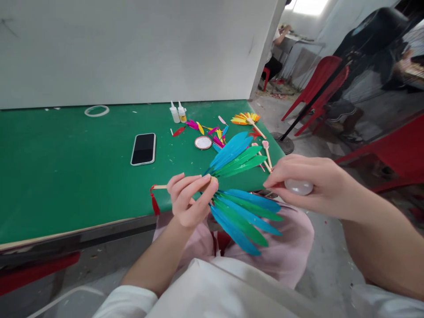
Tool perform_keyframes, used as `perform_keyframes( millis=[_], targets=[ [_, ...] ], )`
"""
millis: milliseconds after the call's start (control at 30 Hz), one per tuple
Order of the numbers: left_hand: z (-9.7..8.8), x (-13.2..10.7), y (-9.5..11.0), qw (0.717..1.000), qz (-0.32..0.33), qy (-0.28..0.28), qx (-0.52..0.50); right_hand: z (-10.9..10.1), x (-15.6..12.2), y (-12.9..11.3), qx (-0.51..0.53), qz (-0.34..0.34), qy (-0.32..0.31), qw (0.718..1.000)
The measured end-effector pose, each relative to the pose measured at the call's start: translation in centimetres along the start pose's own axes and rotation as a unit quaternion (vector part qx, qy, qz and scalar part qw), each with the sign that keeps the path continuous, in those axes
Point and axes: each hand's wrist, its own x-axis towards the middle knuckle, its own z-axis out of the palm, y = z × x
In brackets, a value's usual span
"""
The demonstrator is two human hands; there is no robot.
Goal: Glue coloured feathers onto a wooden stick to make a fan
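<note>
Blue-and-green, the feather fan (247, 197) is held above the front edge of the desk (82, 176), its base pinched between thumb and fingers of the left hand (190, 198). Over on the right, a translucent container (298, 187) is clasped in the curled right hand (314, 170), fingertips drawn together.

Softly sheened feathers (233, 152) spread from a pale wooden handle (160, 187) with a red thread tassel (155, 205); the held bottle (300, 187) is smooth, translucent plastic; a phone (143, 149) shows a glossy screen; the tabletop (82, 176) looks smooth.
</note>
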Motion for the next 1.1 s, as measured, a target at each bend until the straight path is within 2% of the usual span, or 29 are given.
perform_keyframes(
  millis=[133, 267, 367, 467, 567, 700, 800, 867, 1100],
  targets=[
    [-0.2, -0.3, 0.1, 0.994, -0.063, -0.068, -0.058, 0.3, 0.3, 0.4, -0.082, -0.103, 0.028, 0.991],
    [0.3, 0.2, 0.6, 0.966, -0.139, -0.157, -0.149, 0.3, 1.4, -0.2, -0.150, -0.084, 0.042, 0.984],
    [0.7, 0.7, 1.2, 0.919, -0.244, -0.240, -0.196, 0.1, 2.8, -0.7, -0.162, -0.035, 0.065, 0.984],
    [0.9, 0.8, 1.6, 0.852, -0.356, -0.275, -0.269, -0.2, 4.2, -0.8, -0.148, 0.016, 0.043, 0.988],
    [1.0, 0.4, 1.9, 0.784, -0.431, -0.272, -0.354, -0.4, 5.0, -0.6, -0.138, 0.055, 0.011, 0.989],
    [1.0, -0.2, 2.0, 0.698, -0.521, -0.242, -0.428, -0.3, 5.3, -0.5, -0.120, 0.097, 0.014, 0.988],
    [1.2, -0.3, 2.2, 0.650, -0.567, -0.207, -0.463, -0.2, 5.4, -0.6, -0.100, 0.132, 0.017, 0.986],
    [1.3, -0.3, 2.3, 0.639, -0.580, -0.192, -0.468, -0.3, 5.5, -0.6, -0.096, 0.150, 0.013, 0.984],
    [1.4, -0.4, 2.3, 0.648, -0.583, -0.178, -0.457, -0.2, 5.7, -0.3, -0.078, 0.173, 0.005, 0.982]
  ],
)
